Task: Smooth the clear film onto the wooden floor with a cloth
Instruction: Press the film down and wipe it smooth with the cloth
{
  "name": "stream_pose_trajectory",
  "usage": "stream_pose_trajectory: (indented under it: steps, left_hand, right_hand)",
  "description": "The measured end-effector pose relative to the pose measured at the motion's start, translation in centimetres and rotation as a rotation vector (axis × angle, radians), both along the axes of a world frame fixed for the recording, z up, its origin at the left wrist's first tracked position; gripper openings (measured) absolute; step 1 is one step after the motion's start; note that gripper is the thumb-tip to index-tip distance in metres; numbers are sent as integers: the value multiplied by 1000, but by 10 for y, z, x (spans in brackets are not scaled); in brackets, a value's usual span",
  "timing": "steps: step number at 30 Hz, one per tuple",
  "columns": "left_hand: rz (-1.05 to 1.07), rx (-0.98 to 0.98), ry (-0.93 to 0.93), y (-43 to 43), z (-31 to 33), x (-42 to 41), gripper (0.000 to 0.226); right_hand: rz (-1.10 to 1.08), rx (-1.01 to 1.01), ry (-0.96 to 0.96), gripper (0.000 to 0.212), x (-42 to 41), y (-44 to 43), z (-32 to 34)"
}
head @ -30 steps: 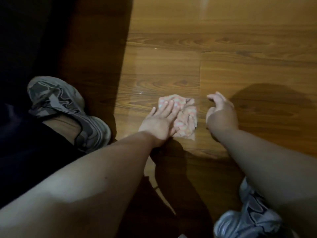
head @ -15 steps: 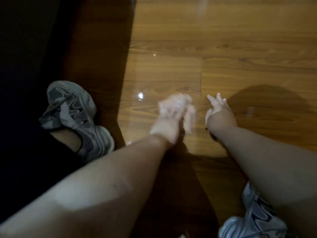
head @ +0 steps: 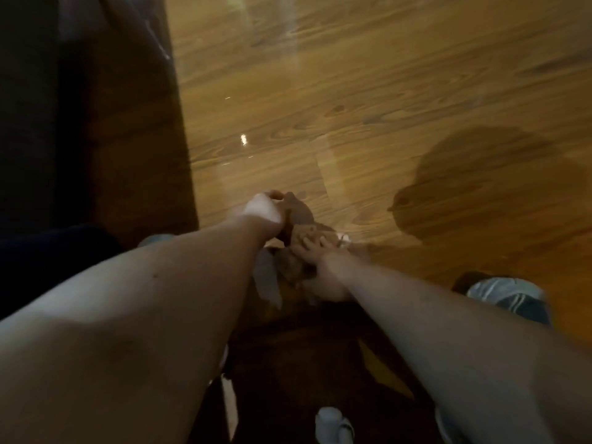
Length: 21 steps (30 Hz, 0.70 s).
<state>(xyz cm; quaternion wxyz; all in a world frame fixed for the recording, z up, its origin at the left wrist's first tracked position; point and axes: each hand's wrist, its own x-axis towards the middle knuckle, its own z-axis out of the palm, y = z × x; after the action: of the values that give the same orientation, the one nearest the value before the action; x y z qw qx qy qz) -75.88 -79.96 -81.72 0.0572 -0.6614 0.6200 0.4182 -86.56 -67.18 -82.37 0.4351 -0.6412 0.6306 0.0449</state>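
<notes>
Both arms are reaching down over the floor (head: pixel 368 100), the left hand (head: pixel 264 208) looking clenched and the right hand (head: pixel 315 251) lying spread on the cloth (head: pixel 296 267).

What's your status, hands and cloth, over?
Left hand off the cloth, grip unclear through blur. Right hand on cloth, grip unclear. Wooden floor ahead unobstructed.

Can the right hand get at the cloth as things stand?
Probably yes: the right hand already seems to lie on the cloth, below the left hand, with nothing between. Blur hides whether its fingers grip it.
</notes>
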Motion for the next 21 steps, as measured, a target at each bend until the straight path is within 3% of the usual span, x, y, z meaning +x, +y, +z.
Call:
stream_pose_trajectory:
  steps: [4, 9, 12, 14, 18, 21]
  left_hand:
    - [-275, -67, -168, -30, 4, -6, 43]
    - [-453, -37, -211, -60, 7, -34, 59]
    - [-532, -111, -210, -72, 6, -45, 59]
    - [-587, -182, -238, -78, 2, -42, 57]
    - [-576, -197, -317, -93, -11, -17, 60]
    - [-537, -136, -372, -103, -15, -3, 70]
  right_hand:
    - [28, -27, 214, 73, -8, 1, -17]
    - [-325, -28, 483, 73, -93, -23, -15]
    - [-639, 106, 587, 78, -118, -25, -19]
    - [-684, 130, 520, 71, -96, -27, -24]
    - [-371, -151, 254, 74, -7, -26, -26]
    - [-207, -203, 101, 67, 0, -37, -24]
